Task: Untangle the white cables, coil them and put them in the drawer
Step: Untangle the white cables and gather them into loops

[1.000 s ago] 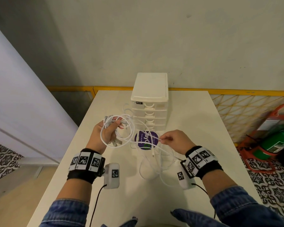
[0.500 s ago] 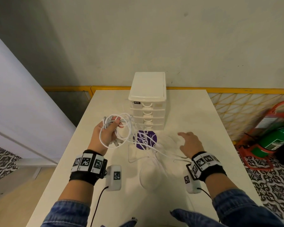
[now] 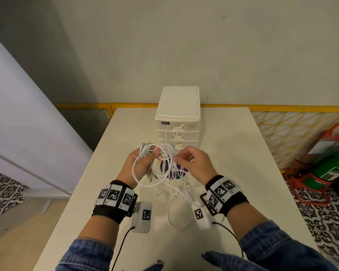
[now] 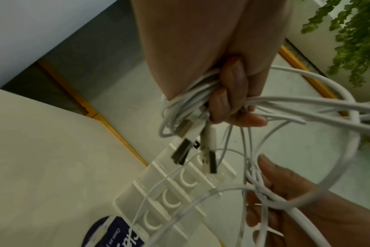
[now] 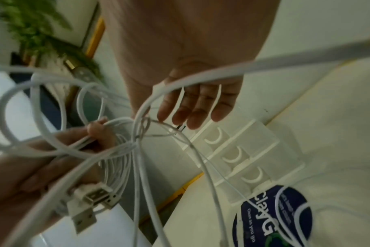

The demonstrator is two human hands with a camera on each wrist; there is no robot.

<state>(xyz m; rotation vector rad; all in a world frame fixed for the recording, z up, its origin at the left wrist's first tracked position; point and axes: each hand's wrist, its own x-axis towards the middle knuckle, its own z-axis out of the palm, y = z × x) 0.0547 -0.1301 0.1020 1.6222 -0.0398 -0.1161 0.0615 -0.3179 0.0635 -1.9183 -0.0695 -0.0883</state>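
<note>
I am clamping the bunched white cables (image 3: 145, 163) in my left hand (image 3: 139, 165) to anchor them, while my right hand (image 3: 192, 165), at its three o'clock, is pinching a knotted strand to loosen it. The drawer unit (image 3: 177, 122) is standing closed at twelve o'clock.

Head view high, facing down; wrist views close, underneath, sharing the white cables (image 3: 155, 169) and drawer unit (image 3: 177, 122).

The white cables (image 3: 145, 173) look smooth, matt plastic, their plug ends (image 5: 91, 198) bare shiny metal. The drawer unit (image 3: 177, 114) is glossy, partly translucent plastic on a smooth, matt tabletop (image 3: 233, 153).
</note>
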